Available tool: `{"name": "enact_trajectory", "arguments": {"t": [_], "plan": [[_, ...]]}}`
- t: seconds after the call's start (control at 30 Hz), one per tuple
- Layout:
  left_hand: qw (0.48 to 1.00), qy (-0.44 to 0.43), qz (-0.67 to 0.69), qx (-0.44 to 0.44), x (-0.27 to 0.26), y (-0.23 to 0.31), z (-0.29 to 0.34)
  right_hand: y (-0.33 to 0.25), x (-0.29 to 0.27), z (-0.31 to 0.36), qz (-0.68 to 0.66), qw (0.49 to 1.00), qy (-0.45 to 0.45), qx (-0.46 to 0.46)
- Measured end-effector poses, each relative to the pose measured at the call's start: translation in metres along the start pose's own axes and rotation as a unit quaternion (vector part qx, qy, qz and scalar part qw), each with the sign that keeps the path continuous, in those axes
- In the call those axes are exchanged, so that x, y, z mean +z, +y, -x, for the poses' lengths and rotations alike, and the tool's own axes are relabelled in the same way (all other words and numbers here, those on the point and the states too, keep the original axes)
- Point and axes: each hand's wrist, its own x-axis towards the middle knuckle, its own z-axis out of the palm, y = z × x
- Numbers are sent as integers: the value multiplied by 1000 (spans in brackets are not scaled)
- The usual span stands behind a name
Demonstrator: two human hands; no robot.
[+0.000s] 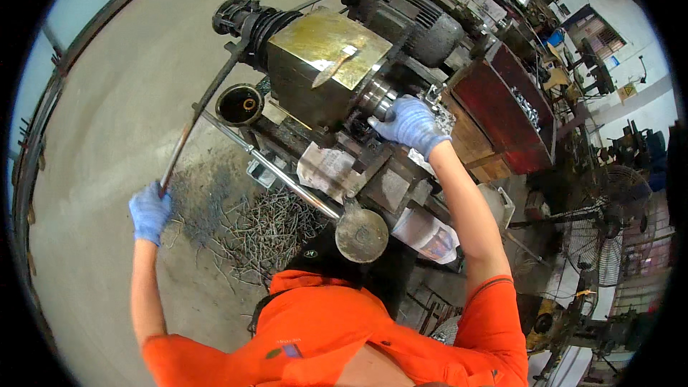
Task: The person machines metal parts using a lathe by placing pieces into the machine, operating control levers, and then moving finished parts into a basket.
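Fully curled, the left hand [150,213] is gripping a lever [179,149] slanting from near left to far right. The right hand [412,125] is resting half-curled at the spindle [377,95], grip unclear.

1. white wall [658,89]: a yellow warning sign [628,92] bearing a dark triangle.
2. orange shirt [330,330]: a green-and-blue emblem [291,351], its lettering too small to read.
3. black cloth [326,261]: a small pale logo [310,253].
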Motion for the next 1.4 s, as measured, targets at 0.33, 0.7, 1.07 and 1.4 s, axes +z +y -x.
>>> {"name": "enact_trajectory", "arguments": {"t": [0.33, 0.7, 1.07, 1.4], "plan": [[973, 126, -156, 112, 51, -121, -135, 4, 2, -4, -7, 999, -16, 29], [931, -58, 361, 14, 154, 89, -88, 52, -27, 98, -116, 955, 275, 5], [946, -147, -15, 287, 233, 144, -112, 164, 37, 308, -113, 917, 257, 282], [962, -165, 181, 124, 148, 92, -115, 290, 92, 410, 14, 894, 175, 413]]}}
